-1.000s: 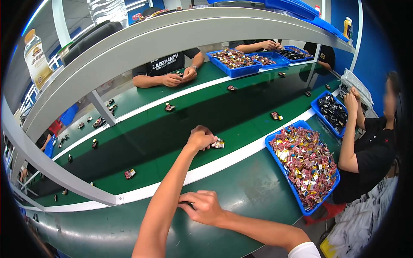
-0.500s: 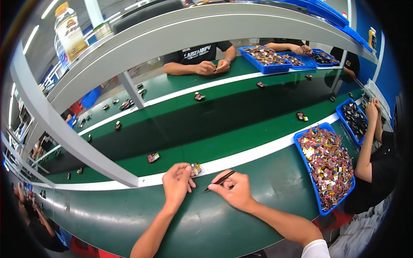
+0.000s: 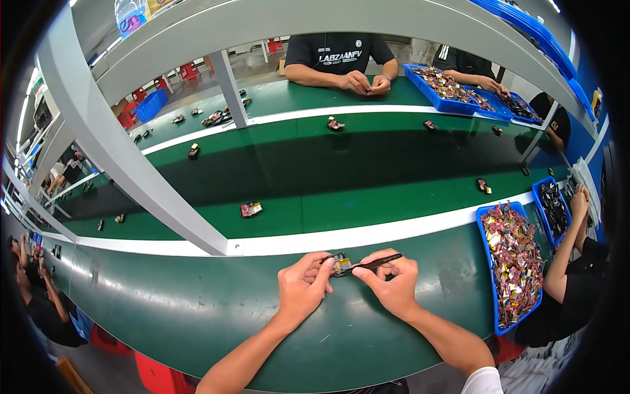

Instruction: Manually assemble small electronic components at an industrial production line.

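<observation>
My left hand [image 3: 303,284] is closed, its thumb and fingers pinching a small electronic part [image 3: 342,264] with a black casing and a yellow and silver face. The part is held just above the green worktop, near its far edge. In my right hand [image 3: 395,284] is a slim black pair of tweezers [image 3: 382,261], gripped between thumb and fingers. Their front end points left and reaches the part, between the two hands. The fingers partly cover the part, so the exact contact of the tips is hidden.
Beyond the white rail [image 3: 367,231] runs a green conveyor belt [image 3: 407,217] with scattered small parts. A blue tray [image 3: 484,262] heaped with reddish parts stands at right, beside a co-worker's arm [image 3: 566,253]. A grey post [image 3: 141,157] rises at left. Another person [image 3: 341,62] works opposite.
My hands have come together, and the tweezers now meet the part held in my left hand. The whole view has shifted, so the belt and trays appear further right.
</observation>
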Demonstrator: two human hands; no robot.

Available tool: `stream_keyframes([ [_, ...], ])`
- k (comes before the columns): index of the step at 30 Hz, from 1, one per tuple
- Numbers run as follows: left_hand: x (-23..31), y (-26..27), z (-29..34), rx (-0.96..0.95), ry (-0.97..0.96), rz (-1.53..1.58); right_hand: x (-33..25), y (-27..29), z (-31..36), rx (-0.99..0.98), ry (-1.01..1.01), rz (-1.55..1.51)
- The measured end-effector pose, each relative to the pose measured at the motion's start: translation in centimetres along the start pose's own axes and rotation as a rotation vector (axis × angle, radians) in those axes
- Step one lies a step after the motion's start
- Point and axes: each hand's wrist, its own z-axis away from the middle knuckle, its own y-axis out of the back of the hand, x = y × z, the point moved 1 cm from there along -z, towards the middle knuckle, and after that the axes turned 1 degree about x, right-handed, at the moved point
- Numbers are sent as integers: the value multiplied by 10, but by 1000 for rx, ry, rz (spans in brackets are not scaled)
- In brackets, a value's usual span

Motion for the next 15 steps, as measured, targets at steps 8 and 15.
stream_keyframes([
  [8, -4, -1, 1, 9, -40, -20, 0, 0, 0, -6, 45, 91],
  [15, 0, -5, 3, -31, -101, -83, 2, 1, 0, -30, -169, -96],
])
